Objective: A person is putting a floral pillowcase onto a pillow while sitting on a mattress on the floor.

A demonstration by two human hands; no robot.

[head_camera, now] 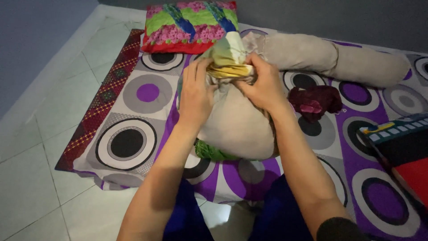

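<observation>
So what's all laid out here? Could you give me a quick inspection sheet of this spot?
Surface: mattress sheet with purple, grey and black circles, on a tiled floor.
Job's things: beige pillow half in a green and yellow cover.
Clutter: flowered pillow, beige bolster, dark red cloth, patterned cushion, red woven mat.
Grippers: left hand and right hand both grip the cover's bunched edge.
Cables: nothing seen.
Surroundings: grey wall.
</observation>
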